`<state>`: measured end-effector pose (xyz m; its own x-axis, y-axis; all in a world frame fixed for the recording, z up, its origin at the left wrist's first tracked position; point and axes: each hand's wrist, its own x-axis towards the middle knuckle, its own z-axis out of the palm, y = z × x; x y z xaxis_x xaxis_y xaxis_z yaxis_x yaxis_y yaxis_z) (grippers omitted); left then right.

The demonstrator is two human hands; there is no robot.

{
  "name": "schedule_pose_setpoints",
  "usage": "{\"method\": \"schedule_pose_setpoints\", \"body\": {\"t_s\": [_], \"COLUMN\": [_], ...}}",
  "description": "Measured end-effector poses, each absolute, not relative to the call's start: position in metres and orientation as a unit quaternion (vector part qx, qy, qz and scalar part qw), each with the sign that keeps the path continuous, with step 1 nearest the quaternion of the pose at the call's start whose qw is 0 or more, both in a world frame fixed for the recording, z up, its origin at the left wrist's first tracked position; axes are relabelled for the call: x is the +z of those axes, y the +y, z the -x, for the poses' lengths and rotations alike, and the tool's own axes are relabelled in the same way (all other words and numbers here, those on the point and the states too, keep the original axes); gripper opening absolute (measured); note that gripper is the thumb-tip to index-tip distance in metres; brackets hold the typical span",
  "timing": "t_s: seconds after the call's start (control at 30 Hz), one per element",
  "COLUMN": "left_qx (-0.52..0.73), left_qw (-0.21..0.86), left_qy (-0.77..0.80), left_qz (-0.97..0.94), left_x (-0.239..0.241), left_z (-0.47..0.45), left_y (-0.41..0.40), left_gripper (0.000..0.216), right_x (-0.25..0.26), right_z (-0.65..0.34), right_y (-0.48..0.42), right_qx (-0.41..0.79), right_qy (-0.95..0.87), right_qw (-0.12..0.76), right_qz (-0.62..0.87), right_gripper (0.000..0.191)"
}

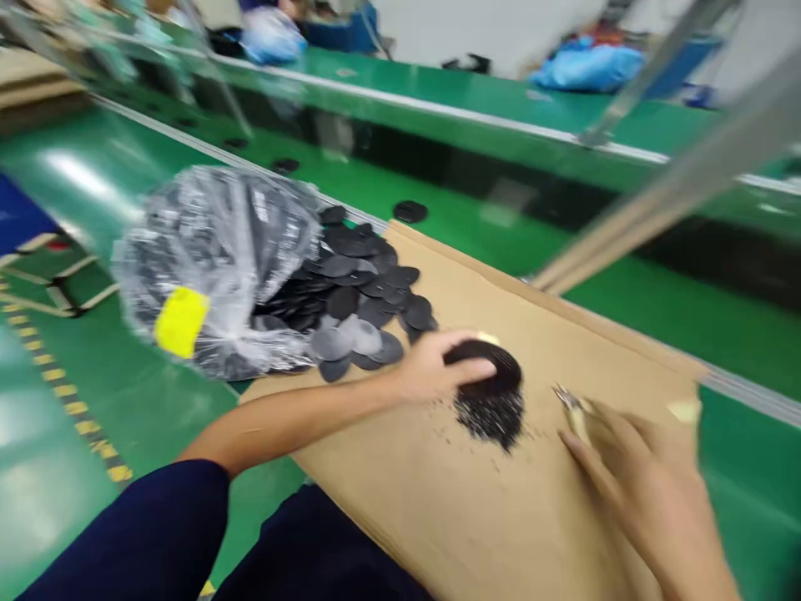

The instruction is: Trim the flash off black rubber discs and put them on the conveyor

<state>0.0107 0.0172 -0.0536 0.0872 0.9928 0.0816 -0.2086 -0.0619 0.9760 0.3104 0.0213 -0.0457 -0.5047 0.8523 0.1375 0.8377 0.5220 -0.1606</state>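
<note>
My left hand [441,365] grips a round black disc [494,367], its thumb lying across the top. Just below the disc, a heap of small black scraps [491,421] is scattered on brown cardboard [425,509]. To the right, my right hand [644,467] is closed around small cutting pliers [571,403], whose metal jaws point toward the disc without touching it. Motion blurs that hand. Left of the disc, many loose black discs [369,275] spill from a clear plastic bag [213,242] with a yellow label [181,321].
A green conveyor belt [463,217] runs behind the cardboard, carrying a few black discs [410,211]. A slanted metal post [651,192] rises at the right. Blue bags [588,65] lie on the far green bench. A wooden-framed stool [59,271] stands at the left.
</note>
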Motion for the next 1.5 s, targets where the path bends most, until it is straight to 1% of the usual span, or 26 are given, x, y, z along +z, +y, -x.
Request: {"method": "schedule_pose_setpoints", "body": {"t_s": [0.03,0.07,0.1,0.13,0.23,0.33,0.4,0.5,0.6,0.73,0.97,1.23,1.5], "left_qx": [0.557,0.566,0.568,0.564,0.537,0.52,0.52,0.518,0.507,0.498,0.49,0.485,0.485], "left_qw": [0.541,0.53,0.52,0.513,0.5,0.491,0.491,0.497,0.499,0.5,0.498,0.495,0.499], "left_qy": [0.399,0.395,0.393,0.393,0.402,0.399,0.38,0.345,0.337,0.34,0.334,0.326,0.335], "left_qz": [-0.487,-0.493,-0.503,-0.514,-0.548,-0.574,-0.587,-0.605,-0.617,-0.621,-0.633,-0.643,-0.635], "left_x": [-0.055,-0.056,-0.058,-0.06,-0.061,-0.059,-0.058,-0.059,-0.061,-0.059,-0.053,-0.055,-0.056], "left_z": [-0.009,-0.007,-0.006,-0.005,-0.004,-0.004,-0.005,-0.006,-0.005,-0.003,-0.003,-0.003,-0.006], "left_y": [0.017,0.018,0.019,0.019,0.016,0.01,0.007,0.006,0.006,0.006,0.004,0.003,0.0], "left_gripper": [0.037,0.036,0.036,0.037,0.037,0.035,0.03,0.023,0.022,0.021,0.021,0.022,0.02], "right_x": [-0.039,-0.034,-0.031,-0.029,-0.028,-0.027,-0.027,-0.029,-0.03,-0.03,-0.027,-0.024,-0.019], "right_z": [-0.31,-0.306,-0.302,-0.296,-0.273,-0.25,-0.241,-0.236,-0.24,-0.245,-0.248,-0.248,-0.251], "right_y": [0.015,0.012,0.011,0.011,0.009,0.0,-0.005,-0.007,-0.006,-0.003,-0.005,-0.006,-0.007], "right_qx": [0.027,0.028,0.032,0.035,0.121,0.22,0.222,0.168,0.127,0.105,0.127,0.129,0.124], "right_qy": [-0.853,-0.838,-0.823,-0.807,-0.775,-0.772,-0.8,-0.84,-0.855,-0.867,-0.855,-0.866,-0.876], "right_qw": [0.092,0.105,0.134,0.187,0.309,0.358,0.362,0.36,0.353,0.341,0.364,0.339,0.311], "right_qz": [0.514,0.535,0.551,0.559,0.538,0.476,0.425,0.369,0.359,0.348,0.348,0.343,0.347], "right_gripper": [0.041,0.04,0.041,0.041,0.037,0.025,0.021,0.022,0.024,0.024,0.024,0.026,0.017]}}
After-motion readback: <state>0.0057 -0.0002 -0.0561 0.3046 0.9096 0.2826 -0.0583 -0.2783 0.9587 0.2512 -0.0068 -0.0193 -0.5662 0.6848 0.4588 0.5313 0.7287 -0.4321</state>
